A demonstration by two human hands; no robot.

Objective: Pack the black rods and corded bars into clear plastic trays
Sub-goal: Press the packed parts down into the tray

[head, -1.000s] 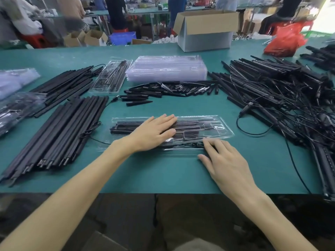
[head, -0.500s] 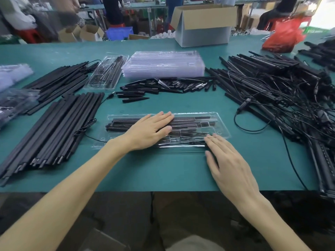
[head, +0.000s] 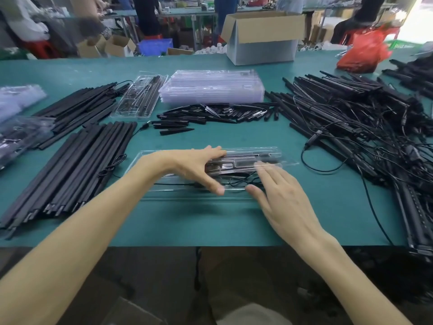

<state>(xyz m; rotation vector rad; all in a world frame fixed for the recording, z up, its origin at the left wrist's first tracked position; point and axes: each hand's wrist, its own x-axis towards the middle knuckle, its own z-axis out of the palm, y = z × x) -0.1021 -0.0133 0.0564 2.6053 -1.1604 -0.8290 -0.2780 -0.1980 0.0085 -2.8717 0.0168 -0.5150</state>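
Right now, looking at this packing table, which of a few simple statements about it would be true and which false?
1. The left hand and right hand both rest on the front tray. True.
2. The cardboard box is closed. False: its flaps stand open.
3. The red bag sits at the table's left. False: it is at the far right.
4. A stack of trays lies beyond the front tray. True.

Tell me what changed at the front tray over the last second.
The left hand turned from lying flat on the clear tray to spanning it, thumb at the near edge. The right hand reached farther onto it, now blurred. The tray itself, rod piles and spare tray stack stayed put.
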